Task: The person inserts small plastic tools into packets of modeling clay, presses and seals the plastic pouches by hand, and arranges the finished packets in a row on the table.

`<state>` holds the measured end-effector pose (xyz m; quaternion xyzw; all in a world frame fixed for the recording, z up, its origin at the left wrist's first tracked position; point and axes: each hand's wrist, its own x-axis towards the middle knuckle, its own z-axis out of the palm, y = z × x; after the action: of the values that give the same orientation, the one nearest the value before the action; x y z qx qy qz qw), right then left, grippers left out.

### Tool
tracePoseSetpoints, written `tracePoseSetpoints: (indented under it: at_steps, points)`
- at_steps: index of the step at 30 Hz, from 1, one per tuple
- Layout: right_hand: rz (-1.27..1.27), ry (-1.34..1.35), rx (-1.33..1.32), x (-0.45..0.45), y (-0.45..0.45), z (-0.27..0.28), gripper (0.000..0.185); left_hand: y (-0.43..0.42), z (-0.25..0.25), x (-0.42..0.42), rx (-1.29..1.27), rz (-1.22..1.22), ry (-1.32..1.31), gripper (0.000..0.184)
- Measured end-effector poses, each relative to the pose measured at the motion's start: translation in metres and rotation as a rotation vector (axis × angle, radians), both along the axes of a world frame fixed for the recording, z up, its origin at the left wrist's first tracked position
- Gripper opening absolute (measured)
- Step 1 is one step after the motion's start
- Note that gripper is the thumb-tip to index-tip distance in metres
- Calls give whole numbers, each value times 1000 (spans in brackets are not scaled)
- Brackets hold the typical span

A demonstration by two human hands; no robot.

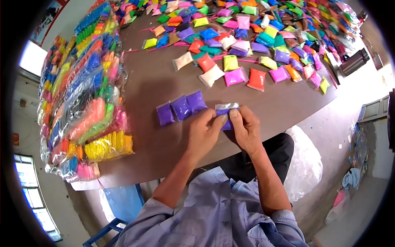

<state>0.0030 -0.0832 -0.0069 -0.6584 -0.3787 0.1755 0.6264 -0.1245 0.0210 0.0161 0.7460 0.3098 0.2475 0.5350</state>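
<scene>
Both my hands hold one small purple packet (225, 110) near the table's front edge, its clear top strip facing up. My left hand (205, 129) pinches its left side with thumb and fingers. On its right side, my right hand (246, 128) presses with the thumb on the front. Just left of my hands, three purple packets lie in a slanting row: one at the left (166, 114), one in the middle (181, 108) and one at the right (196, 101). They touch or slightly overlap.
Loose packets of many colours (257, 79) spread over the back of the brown table (148, 152). Bundled packets in clear bags (90, 111) are piled at the left. A dark cylinder (354, 61) stands at the right edge. A blue chair (123, 201) is below.
</scene>
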Motion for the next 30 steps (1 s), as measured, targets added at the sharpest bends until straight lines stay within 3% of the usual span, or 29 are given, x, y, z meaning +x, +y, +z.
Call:
tracePoseSetpoints:
  at_steps: [4,7,13,15,19,28,30]
  points:
    - [-22,10,18,-2,3,-2,26,3,-5,-2,-1,-35,-36,21]
    - [-63,28,-14,-1,0,0,27,-5,-3,3,-180,-75,-118,20]
    - [-93,66,72,-6,7,1,27,3,-5,3,-141,-92,-162,13]
    - [-82,73,10,-2,2,4,25,6,-12,-2,12,-112,-16,19]
    - [-43,51,-3,1,-3,-6,18,1,-10,2,-50,-134,-124,10]
    - [-25,-92,52,-4,2,4,13,3,-2,1,-183,-45,-180,15]
    - [18,-121,-68,-4,0,10,13,4,-5,1,-165,7,-176,15]
